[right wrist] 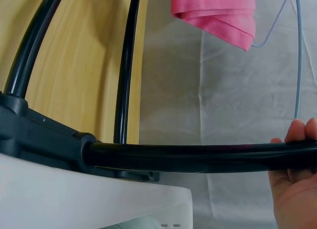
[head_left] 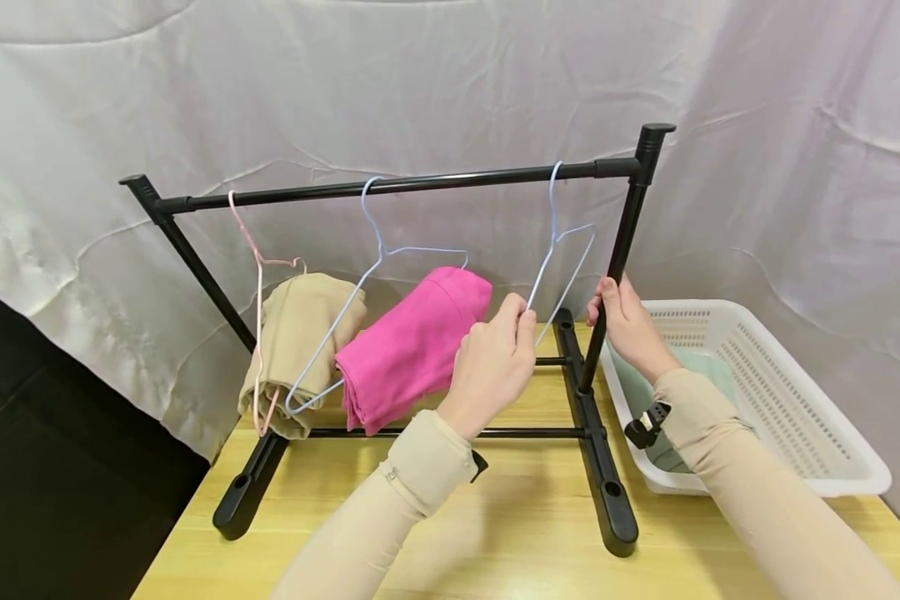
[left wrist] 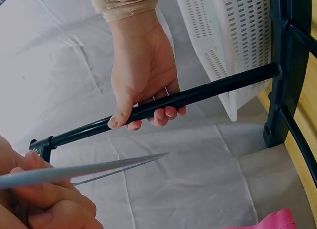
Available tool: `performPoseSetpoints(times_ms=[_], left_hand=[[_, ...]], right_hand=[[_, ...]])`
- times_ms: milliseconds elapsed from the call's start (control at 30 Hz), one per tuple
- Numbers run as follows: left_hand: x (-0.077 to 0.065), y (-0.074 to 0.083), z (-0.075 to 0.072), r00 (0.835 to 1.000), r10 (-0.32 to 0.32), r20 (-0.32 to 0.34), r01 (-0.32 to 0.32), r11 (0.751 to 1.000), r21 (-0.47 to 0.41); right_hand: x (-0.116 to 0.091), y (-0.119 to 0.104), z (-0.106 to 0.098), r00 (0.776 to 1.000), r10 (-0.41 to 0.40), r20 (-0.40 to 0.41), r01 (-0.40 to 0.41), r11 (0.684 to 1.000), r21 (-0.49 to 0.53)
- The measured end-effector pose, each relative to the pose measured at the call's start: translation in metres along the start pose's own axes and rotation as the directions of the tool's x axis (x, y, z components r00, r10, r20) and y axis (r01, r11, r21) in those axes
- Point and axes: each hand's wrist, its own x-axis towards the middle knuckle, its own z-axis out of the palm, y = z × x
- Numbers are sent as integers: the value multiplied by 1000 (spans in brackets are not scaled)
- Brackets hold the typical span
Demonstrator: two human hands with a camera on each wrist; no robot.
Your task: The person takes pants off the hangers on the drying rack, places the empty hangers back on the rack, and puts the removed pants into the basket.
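Note:
My left hand (head_left: 493,360) pinches the lower part of a light-blue hanger (head_left: 552,242) hooked over the rack's bar near its right end. With my right hand (head_left: 633,327) I grip the right post of the black clothes rack (head_left: 624,242); in the left wrist view, fingers and thumb wrap that post (left wrist: 208,90). Left of my left hand, a folded pink cloth (head_left: 418,342) hangs on a second blue hanger (head_left: 378,242). A folded beige cloth (head_left: 307,308) hangs on a pink hanger (head_left: 258,275) at the far left.
A white perforated basket (head_left: 795,400) stands right of the rack, with pale green cloth (head_left: 708,367) inside. Both rack feet (head_left: 607,500) rest on the wooden table (head_left: 495,533). Behind hangs a pale curtain (head_left: 450,83); dark fabric (head_left: 52,433) lies beyond the table's left edge.

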Motion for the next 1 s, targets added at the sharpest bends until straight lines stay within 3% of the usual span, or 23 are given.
performPoseSetpoints(times_ms=[333, 1000], left_hand=[[-7, -2, -4, 999, -26, 20, 27, 999, -44], [-18, -7, -21, 996, 76, -44, -79, 995, -67]], right_hand=[[-3, -3, 1, 1000, 10, 2, -10, 1000, -2], [-2, -3, 3, 1000, -13, -14, 13, 1000, 5]])
